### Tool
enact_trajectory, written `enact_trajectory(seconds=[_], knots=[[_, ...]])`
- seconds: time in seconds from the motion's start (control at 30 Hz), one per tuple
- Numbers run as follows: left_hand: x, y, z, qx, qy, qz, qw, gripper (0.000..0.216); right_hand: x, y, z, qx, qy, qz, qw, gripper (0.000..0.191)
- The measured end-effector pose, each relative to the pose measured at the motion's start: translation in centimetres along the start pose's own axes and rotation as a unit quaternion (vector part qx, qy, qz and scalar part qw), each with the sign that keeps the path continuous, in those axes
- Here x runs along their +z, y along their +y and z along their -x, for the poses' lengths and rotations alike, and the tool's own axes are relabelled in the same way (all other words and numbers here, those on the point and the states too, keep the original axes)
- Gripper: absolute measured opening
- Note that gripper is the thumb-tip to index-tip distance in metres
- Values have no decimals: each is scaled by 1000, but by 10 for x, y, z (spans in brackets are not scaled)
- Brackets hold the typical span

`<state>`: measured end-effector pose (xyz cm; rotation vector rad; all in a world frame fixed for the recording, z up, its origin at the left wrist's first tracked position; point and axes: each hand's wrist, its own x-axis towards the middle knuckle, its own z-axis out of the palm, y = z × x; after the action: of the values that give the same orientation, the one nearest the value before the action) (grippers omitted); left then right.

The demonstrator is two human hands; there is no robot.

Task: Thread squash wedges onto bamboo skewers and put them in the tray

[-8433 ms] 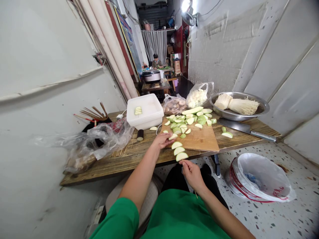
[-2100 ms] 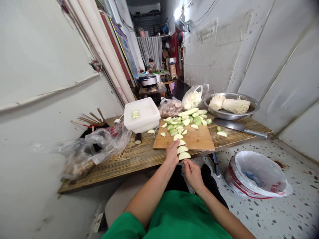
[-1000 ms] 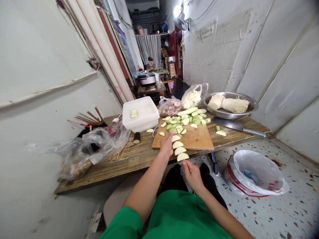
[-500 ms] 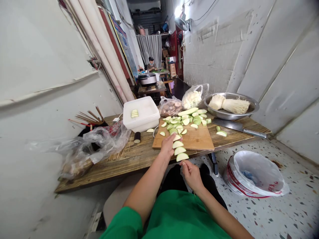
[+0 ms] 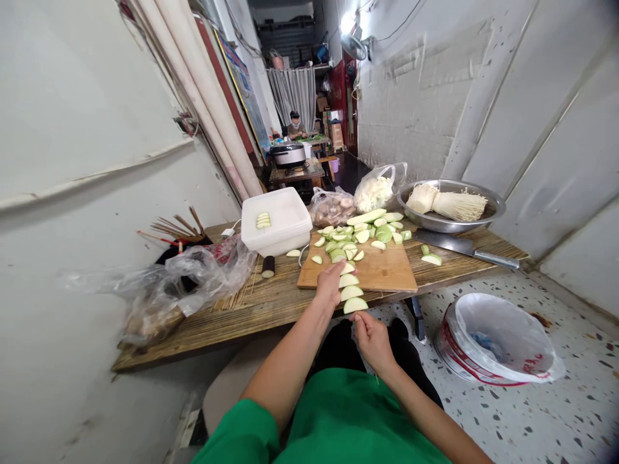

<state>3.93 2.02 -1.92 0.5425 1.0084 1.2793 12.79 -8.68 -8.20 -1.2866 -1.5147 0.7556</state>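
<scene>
Pinching the near end of a skewer (image 5: 376, 377), the right hand (image 5: 373, 339) is closed on it; the left hand (image 5: 331, 284) grips the farthest of the pale green slices (image 5: 351, 292) threaded at the cutting board (image 5: 387, 274) edge. They look light, soft and easily split, best held by their flat faces. A slatted wooden table (image 5: 242, 309) fills a narrow corridor.

I sit at a low wooden table (image 5: 251, 303) in a narrow passage. A pale painted wall (image 5: 72, 129) runs close along my left, and a grey-white panelled wall (image 5: 532, 96) slants along the right. The floor (image 5: 532, 412) on the near right is speckled terrazzo. Far down the passage hangs a grey curtain (image 5: 294, 90), with a small wooden stand (image 5: 294, 173) in front of it. A bright lamp (image 5: 347, 22) glares high on the far right.
</scene>
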Motion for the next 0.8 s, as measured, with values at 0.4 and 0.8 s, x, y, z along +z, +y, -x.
enact_trajectory(seconds=[0.4,0.8], knots=[[-11,9,22,51,-207,19,977,53,-7,14,-19,-26,45,-12,999,31],[-21,-2,40,63,-131,-24,989,36,-5,12,-19,-59,14,20,998,28]])
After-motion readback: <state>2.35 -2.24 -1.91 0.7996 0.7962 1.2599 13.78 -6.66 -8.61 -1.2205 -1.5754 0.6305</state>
